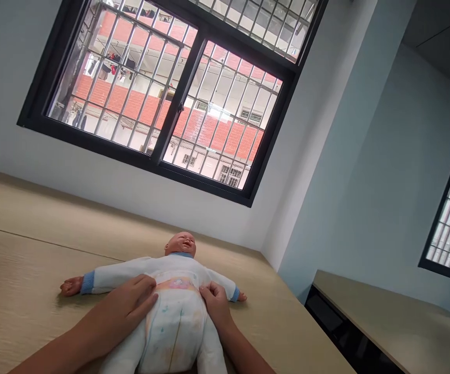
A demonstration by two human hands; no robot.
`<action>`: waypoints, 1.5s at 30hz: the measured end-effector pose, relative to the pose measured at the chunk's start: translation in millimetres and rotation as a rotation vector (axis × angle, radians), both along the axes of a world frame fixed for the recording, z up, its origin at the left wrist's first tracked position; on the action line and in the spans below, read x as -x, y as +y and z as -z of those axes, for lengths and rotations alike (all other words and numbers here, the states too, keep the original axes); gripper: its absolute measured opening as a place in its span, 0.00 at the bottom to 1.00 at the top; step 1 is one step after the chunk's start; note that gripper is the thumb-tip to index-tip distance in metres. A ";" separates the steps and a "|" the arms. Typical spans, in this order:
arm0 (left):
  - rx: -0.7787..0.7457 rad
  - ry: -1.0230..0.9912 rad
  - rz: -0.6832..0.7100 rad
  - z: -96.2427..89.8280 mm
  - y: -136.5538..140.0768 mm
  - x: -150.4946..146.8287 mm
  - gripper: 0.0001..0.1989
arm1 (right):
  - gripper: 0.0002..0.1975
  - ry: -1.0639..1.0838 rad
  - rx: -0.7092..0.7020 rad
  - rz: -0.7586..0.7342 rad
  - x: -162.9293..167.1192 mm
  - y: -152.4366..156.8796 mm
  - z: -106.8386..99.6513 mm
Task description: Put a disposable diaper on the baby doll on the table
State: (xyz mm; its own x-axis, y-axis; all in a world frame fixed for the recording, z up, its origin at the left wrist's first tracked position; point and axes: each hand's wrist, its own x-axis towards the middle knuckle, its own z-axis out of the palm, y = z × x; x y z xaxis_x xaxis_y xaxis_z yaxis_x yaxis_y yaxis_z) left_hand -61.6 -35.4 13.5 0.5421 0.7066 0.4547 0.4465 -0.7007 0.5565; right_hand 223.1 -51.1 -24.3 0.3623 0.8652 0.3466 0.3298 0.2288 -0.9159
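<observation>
A baby doll (pixel 185 243) in a white long-sleeved suit with blue cuffs and collar lies on its back on the wooden table, head away from me and arms spread. Around its hips sits a white diaper (pixel 180 324) with a coloured waistband and a yellow line down the front. My left hand (pixel 137 298) is at the left end of the waistband, fingers curled and closed on the diaper's edge; its fingertips are partly hidden. At the opposite end, my right hand (pixel 215 301) pinches the diaper's edge between thumb and fingers.
The table (pixel 26 291) runs up to a pale wall under a dark-framed barred window (pixel 158 104). A seam crosses its top at the left. Another table (pixel 388 311) with a dark open shelf stands to the right, past a wall corner.
</observation>
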 end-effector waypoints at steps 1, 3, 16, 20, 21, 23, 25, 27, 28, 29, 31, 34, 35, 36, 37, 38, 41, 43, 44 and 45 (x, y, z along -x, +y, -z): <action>0.000 -0.002 -0.016 0.1 -0.4 -0.1 0.22 | 0.17 -0.014 0.008 0.003 -0.1 -0.2 0.2; 0.006 -0.003 -0.038 1.8 0.1 -1.1 0.22 | 0.19 -0.040 0.012 -0.006 0.5 -1.1 -0.8; 0.054 -0.086 -0.016 23.3 15.0 0.6 0.27 | 0.21 -0.112 -0.008 -0.021 3.9 -4.2 -2.1; 0.058 -0.078 -0.018 33.3 19.9 0.0 0.28 | 0.22 -0.115 -0.024 -0.024 2.9 -4.2 -0.3; 0.055 -0.078 -0.026 35.8 20.8 -1.1 0.28 | 0.22 -0.117 -0.026 -0.021 2.9 -4.1 0.0; 0.047 -0.091 -0.046 39.9 21.7 -3.7 0.28 | 0.21 -0.119 -0.025 -0.018 3.6 -4.0 0.3; 0.036 -0.106 -0.061 42.0 21.7 -5.5 0.28 | 0.20 -0.120 -0.019 -0.009 4.9 -4.2 -0.1; 0.032 -0.107 -0.068 41.3 21.4 -5.4 0.29 | 0.20 -0.120 -0.020 0.008 6.5 -4.5 -0.9; 0.036 -0.103 -0.072 40.1 21.5 -4.5 0.29 | 0.20 -0.119 -0.022 0.017 7.2 -4.6 -1.2; 0.044 -0.092 -0.064 38.5 21.8 -3.2 0.29 | 0.20 -0.119 -0.025 0.022 7.8 -4.7 -1.5; 0.064 -0.064 -0.031 35.4 22.7 -0.4 0.29 | 0.19 -0.122 -0.027 0.024 8.2 -4.6 -1.8; 0.064 -0.058 0.000 34.1 23.3 0.9 0.30 | 0.19 -0.126 -0.028 0.018 7.9 -4.4 -2.0; 0.052 -0.076 -0.012 34.7 23.0 0.2 0.30 | 0.20 -0.127 -0.030 0.017 7.7 -4.4 -2.0; 0.039 -0.097 -0.028 35.5 22.4 -0.8 0.30 | 0.20 -0.126 -0.030 0.018 7.6 -4.6 -2.1; 0.033 -0.109 -0.036 36.3 21.7 -2.0 0.30 | 0.20 -0.125 -0.031 0.020 7.5 -4.8 -2.3; 0.031 -0.116 -0.039 36.8 20.8 -3.1 0.30 | 0.20 -0.126 -0.030 0.021 7.4 -5.0 -2.5; 0.045 -0.105 -0.017 36.0 18.4 -5.3 0.29 | 0.20 -0.131 -0.013 0.010 7.1 -5.5 -3.1; 0.040 -0.114 -0.013 33.8 16.7 -5.8 0.28 | 0.19 -0.136 -0.006 0.004 6.8 -5.6 -3.2; 0.031 -0.124 -0.014 32.5 15.8 -6.0 0.27 | 0.20 -0.137 -0.009 0.004 6.6 -5.6 -3.2; 0.021 -0.131 -0.013 31.1 14.8 -6.1 0.26 | 0.20 -0.136 -0.015 0.006 6.5 -5.6 -3.3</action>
State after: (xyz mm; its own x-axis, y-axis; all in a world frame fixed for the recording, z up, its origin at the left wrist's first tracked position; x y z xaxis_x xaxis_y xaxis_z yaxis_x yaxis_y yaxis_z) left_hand -55.5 -20.6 -17.5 0.4697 0.7235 0.5060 0.3776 -0.6827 0.6256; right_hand 216.6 -56.7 -21.0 0.3160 0.8576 0.4059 0.4522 0.2400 -0.8590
